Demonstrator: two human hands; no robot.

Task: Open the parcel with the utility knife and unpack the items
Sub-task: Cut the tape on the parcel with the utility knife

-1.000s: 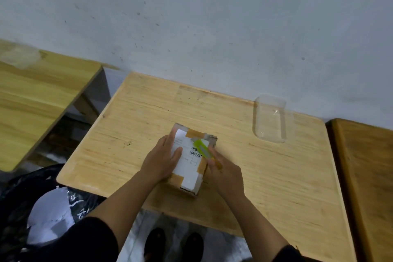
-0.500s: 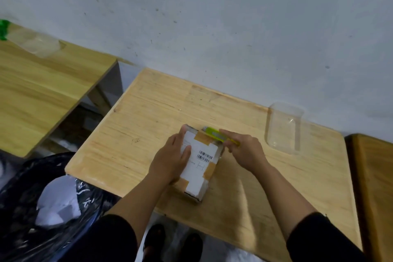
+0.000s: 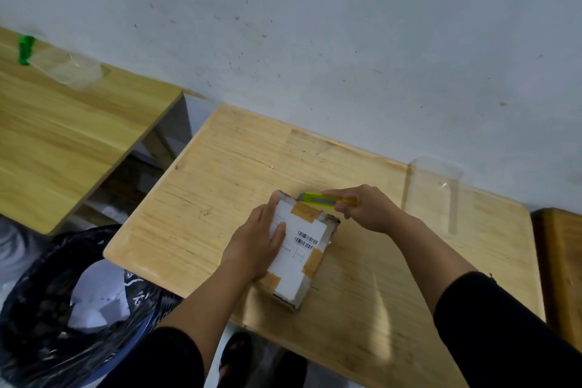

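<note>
A small cardboard parcel (image 3: 302,249) with a white barcode label and brown tape strips lies on the light wooden table (image 3: 220,186). My left hand (image 3: 256,239) lies flat on the parcel's left side, fingers straight, pressing it down. My right hand (image 3: 365,208) grips a yellow-green utility knife (image 3: 318,198) by its rear end. The knife lies along the parcel's far edge with its tip at the far left corner. The blade itself is too small to make out.
A clear plastic tray (image 3: 434,192) sits at the table's back right. A black bin bag (image 3: 56,309) with white paper stands at the front left. Another wooden table (image 3: 63,135) at the left carries a clear container and a green item. A third tabletop (image 3: 563,261) adjoins on the right.
My right hand has carried the knife from the parcel's right edge up to its far edge, and the blade end has slid left along that edge. My left hand stayed on the parcel.
</note>
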